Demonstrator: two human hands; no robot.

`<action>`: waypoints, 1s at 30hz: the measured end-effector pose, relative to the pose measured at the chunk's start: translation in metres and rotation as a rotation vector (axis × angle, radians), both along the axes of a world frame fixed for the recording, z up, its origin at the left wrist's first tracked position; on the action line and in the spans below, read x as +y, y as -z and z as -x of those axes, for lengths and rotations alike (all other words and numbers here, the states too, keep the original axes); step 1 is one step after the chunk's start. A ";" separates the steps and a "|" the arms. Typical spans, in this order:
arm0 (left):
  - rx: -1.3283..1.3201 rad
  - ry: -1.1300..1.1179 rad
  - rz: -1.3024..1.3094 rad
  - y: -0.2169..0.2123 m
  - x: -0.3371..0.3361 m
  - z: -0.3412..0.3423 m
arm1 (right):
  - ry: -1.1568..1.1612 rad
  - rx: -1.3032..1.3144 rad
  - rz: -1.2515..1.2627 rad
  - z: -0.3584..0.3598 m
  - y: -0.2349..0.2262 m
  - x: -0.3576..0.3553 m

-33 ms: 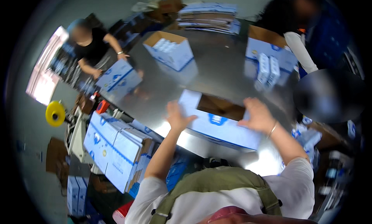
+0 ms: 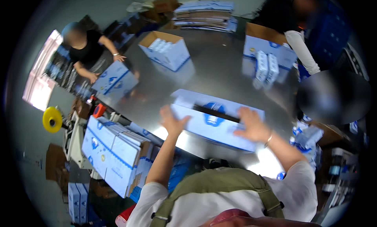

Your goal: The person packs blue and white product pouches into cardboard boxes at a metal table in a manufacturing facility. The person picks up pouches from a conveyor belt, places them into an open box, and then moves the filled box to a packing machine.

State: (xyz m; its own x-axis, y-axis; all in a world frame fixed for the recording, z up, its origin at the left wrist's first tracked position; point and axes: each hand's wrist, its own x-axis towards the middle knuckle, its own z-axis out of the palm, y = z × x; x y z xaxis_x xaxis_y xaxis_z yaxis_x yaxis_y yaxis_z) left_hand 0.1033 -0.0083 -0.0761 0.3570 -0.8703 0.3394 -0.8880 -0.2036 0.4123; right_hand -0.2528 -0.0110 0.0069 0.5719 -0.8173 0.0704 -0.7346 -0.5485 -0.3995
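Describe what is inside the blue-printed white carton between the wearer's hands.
The carton shows only a narrow dark gap between its top flaps; these cover the rest, so any contents cannot be seen.

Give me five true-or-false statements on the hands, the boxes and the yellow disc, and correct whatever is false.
1. The person's left hand is at the left end of the near box. True.
2. The near box's top is fully closed. False: a dark gap shows between its flaps.
3. Two packs stand on the near side of the far-right box. True.
4. The far-middle box is empty. False: it holds white packs.
5. The yellow disc is at the left of the picture. True.
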 end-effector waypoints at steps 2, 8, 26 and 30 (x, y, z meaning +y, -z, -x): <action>0.702 -0.139 0.370 0.056 0.036 -0.014 | 0.013 0.082 0.100 -0.001 0.035 0.047; 1.354 0.459 -0.798 0.179 0.116 0.039 | 0.091 -0.089 0.119 0.088 0.061 0.075; -0.093 1.132 -0.270 -0.115 0.045 0.142 | 0.860 -1.371 -0.424 -0.027 0.089 0.048; -0.609 0.226 -0.143 -0.057 0.032 0.013 | 0.844 -1.567 -1.086 -0.037 0.090 0.066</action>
State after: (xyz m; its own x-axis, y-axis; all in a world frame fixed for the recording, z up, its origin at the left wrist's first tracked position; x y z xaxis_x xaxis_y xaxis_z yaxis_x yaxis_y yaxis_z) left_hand 0.0899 0.0240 -0.0193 -0.0589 -0.9526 0.2983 -0.9810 0.0000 -0.1938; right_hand -0.2161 0.0552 -0.0828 0.0713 -0.8222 -0.5648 0.5778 0.4956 -0.6485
